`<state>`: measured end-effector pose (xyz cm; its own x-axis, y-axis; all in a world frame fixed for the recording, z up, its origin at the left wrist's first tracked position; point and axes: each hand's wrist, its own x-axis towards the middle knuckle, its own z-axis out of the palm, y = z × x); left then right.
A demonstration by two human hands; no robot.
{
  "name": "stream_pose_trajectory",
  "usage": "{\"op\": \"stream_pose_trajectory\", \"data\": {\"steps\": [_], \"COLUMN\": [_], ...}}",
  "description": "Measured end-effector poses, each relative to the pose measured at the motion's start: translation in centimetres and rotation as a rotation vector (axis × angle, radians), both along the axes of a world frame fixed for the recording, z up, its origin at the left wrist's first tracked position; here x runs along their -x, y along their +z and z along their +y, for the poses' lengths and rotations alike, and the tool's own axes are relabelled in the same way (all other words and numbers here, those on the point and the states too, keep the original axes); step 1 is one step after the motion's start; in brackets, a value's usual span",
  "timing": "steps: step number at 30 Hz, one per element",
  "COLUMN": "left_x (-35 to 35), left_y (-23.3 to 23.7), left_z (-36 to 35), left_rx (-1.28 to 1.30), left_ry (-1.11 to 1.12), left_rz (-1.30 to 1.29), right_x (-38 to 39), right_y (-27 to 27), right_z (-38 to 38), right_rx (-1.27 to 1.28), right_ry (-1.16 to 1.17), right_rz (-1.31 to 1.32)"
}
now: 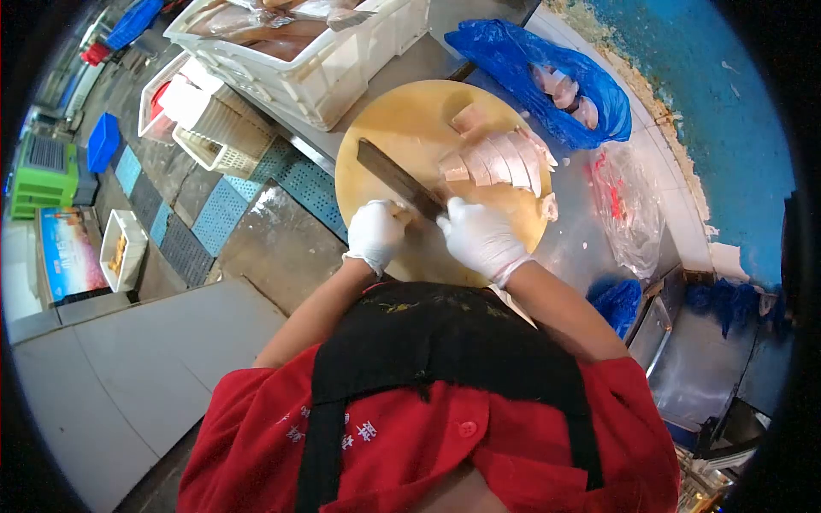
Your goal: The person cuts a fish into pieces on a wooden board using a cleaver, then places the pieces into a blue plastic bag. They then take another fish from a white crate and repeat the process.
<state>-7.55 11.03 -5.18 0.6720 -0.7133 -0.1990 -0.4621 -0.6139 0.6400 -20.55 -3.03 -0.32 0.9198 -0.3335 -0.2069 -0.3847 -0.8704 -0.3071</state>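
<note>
**Fish fanned in slices on the board, knife in hand**

Steel surface (590, 235) along a blue wall, wet and cluttered. At its far left, a white crate (342, 68) loaded with large pale fillets, apparently uncut stock. In the middle, a round board (402, 111), yellowish, bare over its left half. Beyond its right edge, a blue bag (513, 51) lying open with pale pieces inside. Nearer, just right of the board, a clear bag (629, 214), crumpled and flat.

On the board's right half, fish slices (500, 158) fanned in an overlapping row, with one loose chunk above them and a scrap at the right rim. Across the board's middle, a knife (389, 171), its broad dark blade slanting up to the left, apart from the slices and cutting into nothing.

Right hand (481, 239), white-gloved, grip clamped on the knife's handle near the board's near edge. Left hand (375, 232), also gloved, fingers curled just beside the blade's near end. Impossible to tell whether that grip is closed on anything.

Judging by this: one piece seemingly cut right through, slices waiting to be cleared from the board, and the crate's contents likely left to do.
</note>
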Motion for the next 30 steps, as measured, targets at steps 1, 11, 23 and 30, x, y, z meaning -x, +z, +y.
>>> {"op": "stream_pose_trajectory", "data": {"steps": [1,11,23,30], "left_x": [0.1,-6.5,-10.4,1.9], "left_y": [0.1,7.5,10.8,3.9], "left_z": [0.0,5.8,-4.2,-6.6], "left_rx": [0.001,0.041,0.689,0.021], "left_ry": [0.000,0.164,-0.230,-0.677], "left_rz": [-0.004,0.076,-0.275,-0.461], "right_x": [0.3,6.4,8.1,8.7], "right_y": [0.6,2.9,-0.6,-0.2], "right_z": [-0.2,0.7,-0.3,-6.6], "right_rx": [0.001,-0.075,-0.084,0.199], "right_ry": [0.000,0.009,0.105,-0.560], "right_rz": [-0.004,-0.020,0.012,-0.101]}}
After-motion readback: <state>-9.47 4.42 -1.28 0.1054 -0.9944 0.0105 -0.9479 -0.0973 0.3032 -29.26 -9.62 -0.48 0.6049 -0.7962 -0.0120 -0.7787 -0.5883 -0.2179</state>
